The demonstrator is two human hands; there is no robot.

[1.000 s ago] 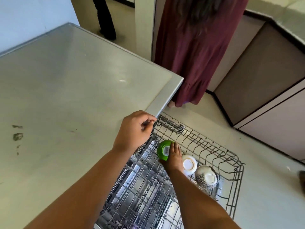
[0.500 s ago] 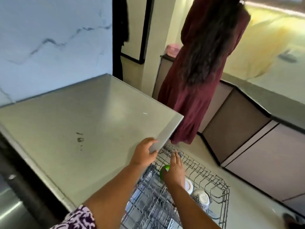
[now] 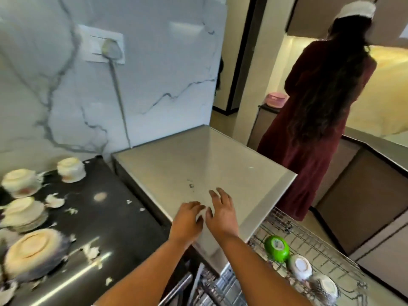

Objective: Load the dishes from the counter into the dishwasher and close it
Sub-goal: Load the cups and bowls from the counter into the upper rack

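Grey steel countertop [image 3: 198,160] at centre: I see my left hand [image 3: 187,221] loosely curled and my right hand [image 3: 220,214] splayed, neither gripping anything. Round green plastic bowl [image 3: 277,248] sits in the wire dishwasher rack [image 3: 320,246], lower right.

The dishwasher top [image 3: 198,164] is showing as brushed metal, smooth with a dull satin sheen. To its left the black counter [image 3: 106,217] is gleaming like polished stone and throwing back a bright streak of light. On the far side the wall [image 3: 165,62] is looking like polished white marble with grey veins. At the near right the rack [image 3: 309,246] is shining as thin bright metal wire. In it the green bowl [image 3: 277,248] is looking glossy, whether plastic or glazed I cannot tell; the white bowl [image 3: 300,267] beside it is looking like glazed ceramic. The cream dishes [image 3: 33,252] on the counter are showing too blurred to judge. The far person's maroon dress [image 3: 309,162] is hanging as soft matt cloth.
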